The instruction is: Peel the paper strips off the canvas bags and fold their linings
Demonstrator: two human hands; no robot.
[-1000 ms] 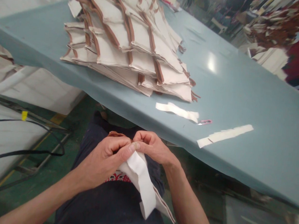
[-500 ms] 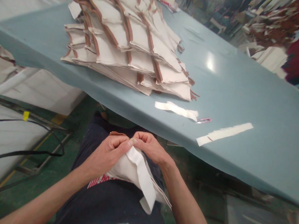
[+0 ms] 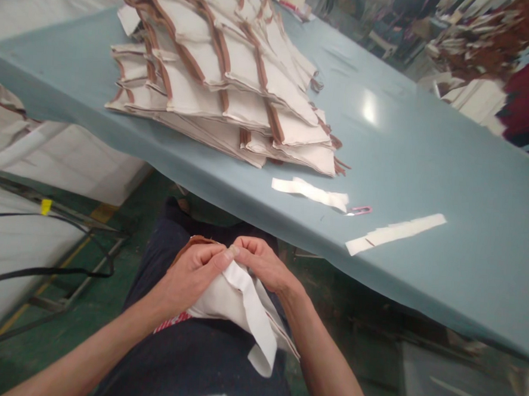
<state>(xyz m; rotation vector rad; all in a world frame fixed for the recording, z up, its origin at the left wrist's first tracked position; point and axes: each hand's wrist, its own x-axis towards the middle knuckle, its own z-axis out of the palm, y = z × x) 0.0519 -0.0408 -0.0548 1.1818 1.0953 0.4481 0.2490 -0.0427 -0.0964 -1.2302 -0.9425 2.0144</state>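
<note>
Over my lap, my left hand (image 3: 197, 270) and my right hand (image 3: 260, 262) meet with thumbs and fingers pinched together. Between them they grip a cream fabric piece (image 3: 216, 296) with brown trim showing past the left knuckles. A white strip (image 3: 256, 326) hangs from the pinch, its lower end curled. Fingertips cover the spot where strip and fabric meet, so I cannot tell how they are joined. On the blue-green table (image 3: 410, 153) ahead lie a short pile of white strips (image 3: 309, 192), pink-handled thread snips (image 3: 359, 210) and another row of strips (image 3: 397, 233).
A large stack of cream fabric pieces with brown edging (image 3: 235, 83) covers the table's left half. White sacks or covered bundles (image 3: 87, 163) stand at the left by a metal frame with a black strap (image 3: 31, 272). More brown and cream cloth (image 3: 493, 45) is heaped at the far right.
Both hands stay pinched at nearly the same place. A little more brown trim shows behind the left hand, and the view has shifted slightly.
</note>
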